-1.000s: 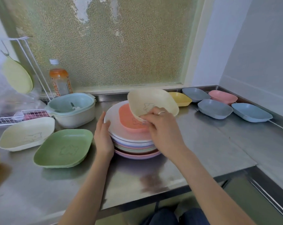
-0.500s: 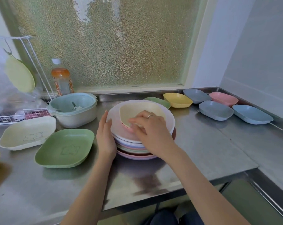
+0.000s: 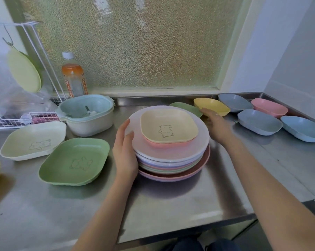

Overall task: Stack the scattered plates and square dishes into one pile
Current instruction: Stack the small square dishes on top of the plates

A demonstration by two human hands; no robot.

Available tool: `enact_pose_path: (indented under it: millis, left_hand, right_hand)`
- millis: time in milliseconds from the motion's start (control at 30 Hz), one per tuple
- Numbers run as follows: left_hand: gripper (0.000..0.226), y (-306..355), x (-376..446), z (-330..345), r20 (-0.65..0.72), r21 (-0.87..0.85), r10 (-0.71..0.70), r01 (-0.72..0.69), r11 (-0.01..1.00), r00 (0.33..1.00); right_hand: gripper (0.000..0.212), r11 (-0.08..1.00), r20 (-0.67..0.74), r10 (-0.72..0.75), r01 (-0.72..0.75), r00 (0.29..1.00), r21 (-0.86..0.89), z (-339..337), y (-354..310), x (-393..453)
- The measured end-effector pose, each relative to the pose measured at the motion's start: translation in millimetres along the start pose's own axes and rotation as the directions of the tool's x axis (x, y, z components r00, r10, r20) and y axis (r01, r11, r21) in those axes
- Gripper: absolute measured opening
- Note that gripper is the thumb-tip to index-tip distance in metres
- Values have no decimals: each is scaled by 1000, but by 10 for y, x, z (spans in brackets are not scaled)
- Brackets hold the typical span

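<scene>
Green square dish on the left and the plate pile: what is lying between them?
In the head view, only the left hand lies between the green square dish and the plate pile, resting against the pile's edge.

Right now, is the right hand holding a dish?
No, the right hand is open and empty, reaching toward the yellow dish behind the pile.

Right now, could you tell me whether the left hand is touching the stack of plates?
Touching. The head view shows the left hand pressed flat against the left edge of the stack of plates, thumb resting on the top plate's rim.
</scene>
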State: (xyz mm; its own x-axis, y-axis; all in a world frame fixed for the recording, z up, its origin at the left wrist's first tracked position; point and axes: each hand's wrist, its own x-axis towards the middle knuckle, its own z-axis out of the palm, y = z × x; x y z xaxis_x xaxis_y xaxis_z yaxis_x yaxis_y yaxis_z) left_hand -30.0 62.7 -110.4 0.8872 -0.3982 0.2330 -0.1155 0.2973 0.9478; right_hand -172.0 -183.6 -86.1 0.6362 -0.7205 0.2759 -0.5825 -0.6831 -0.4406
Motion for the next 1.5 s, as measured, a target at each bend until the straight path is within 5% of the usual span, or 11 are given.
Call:
enact_pose_path:
  millis: [133,300,400,533,800,1000,1167,1300,1433,1500]
  left_hand:
    - [48,-9,-5,3,-10,17,5,-4,1000,1000]
    - [48,-10,1,2,-9,29,-6,6,1000,1000]
    - [47,-7,0,-1,-2,23,-8,8,1000,1000]
    - [47,0,1,2,-1,13,-9,9,1000,1000]
    - [46,4,-10,4,2,-7,-14,14,1000,1000]
    - [43,9,-6,-4,2,-5,-10,10,1000,1000]
    - [46,9,-7,2,-15,10,-14,14,1000,1000]
    - [49,19,-11,-7,-7,39,-27,27,999,1000]
    - [51,48,-34,-18,13,74,-28,27,997,1000]
    - [55,80,-68,-36,36,188,93,-98,977,995]
  right_hand:
    - [17,966,153,-115,146,981,-214,194,25,139]
    - [17,942,-57,-52,30,997,-335,322,79,169]
    - [40,990,-61,-60,51,996,-131,309,-4,177]
    - [17,995,-114,-93,96,989,22,205,-10,202]
    - [4,909,-276,-133,228,952,348,-246,-408,84]
    - [12,811,-166,-260,309,951,497,-436,-628,-511]
    - [15,847,-71,-411,409,909,339,-414,-708,-833]
    - [11,888,-19,-398,390,917,244,-423,-730,-878]
    - [5,885,-3,-371,354,929,302,-449,-743,-920]
    - [5,876,-12,-377,360,926,321,-444,-766,-939]
